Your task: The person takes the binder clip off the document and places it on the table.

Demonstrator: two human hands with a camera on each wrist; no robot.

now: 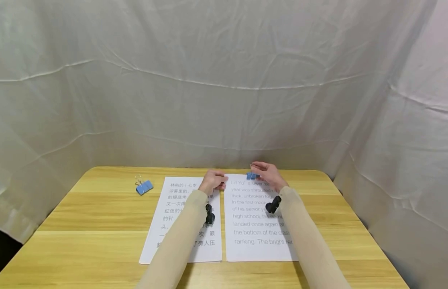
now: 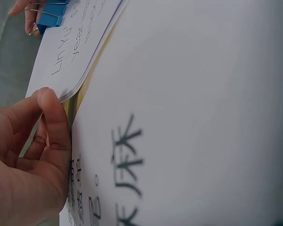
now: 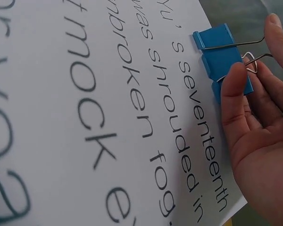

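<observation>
White sheeting hangs wrinkled behind a wooden worktop (image 1: 101, 212) that carries two printed paper stacks side by side. A blue clip (image 3: 221, 59) sits on the far edge of the right stack (image 1: 253, 224), which bears English text. By the look of it the clip is small, light and stiff, with a strong spring; its wire handles are the place to take it, pinched together. The paper is thin and floppy, several sheets deep to judge by the layered corner in the left wrist view, and likely to slide or fan unless pressed flat near the edge.

The right hand (image 3: 259, 132) has a narrow grip: thumb and fingers close around the clip's wire handles, thumb tip on the blue body. The left hand (image 2: 28, 160) lies at the near corner of that same stack, thumb against the sheet edges, fingers loosely curled; whether it pinches the sheets I cannot tell. A second clip (image 1: 144, 187) lies apart, left of the Chinese stack (image 1: 180, 224).
</observation>
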